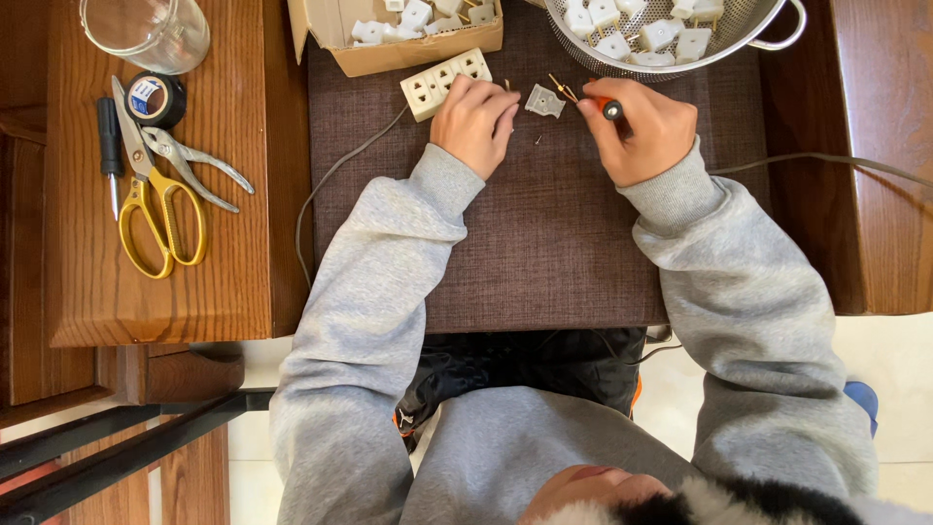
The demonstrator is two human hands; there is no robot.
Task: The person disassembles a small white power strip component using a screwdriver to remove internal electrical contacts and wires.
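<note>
Small grey plug part (544, 100) lay on the dark woven mat (544, 243), upper centre of the frame, between the two hands. Right hand (637, 131) sat just right of it, grip clenched around a red-handled screwdriver (604, 105), metal tip pointing left toward a brass prong (561, 87) just above the part. Left hand (474, 122) rested just left of the part, fingers curled down on the mat; cannot tell whether that grip held anything. Its knuckles touched the near end of a white socket strip (445, 83), which ran diagonally up toward the top of the frame. A tiny screw (538, 140) lay on the mat just below the part.

Containers: cardboard box (408, 53) at top centre, open, holding a heap of white plug pieces (413, 17). Metal mesh colander (748, 34) at top right, also loaded with white plug bodies (661, 34), some with brass pins showing. Clear glass jar (146, 29) in the upper left corner, contents not clear.

Left of the mat, on the wooden surface (224, 282): roll of black tape (155, 97), small black screwdriver (110, 151), yellow-handled scissors (155, 219), metal pliers (194, 165). A grey cable (335, 170) ran from the strip down the mat's left edge; another cable (826, 158) crossed at right. Grey sleeves (379, 282) filled the lower frame.
</note>
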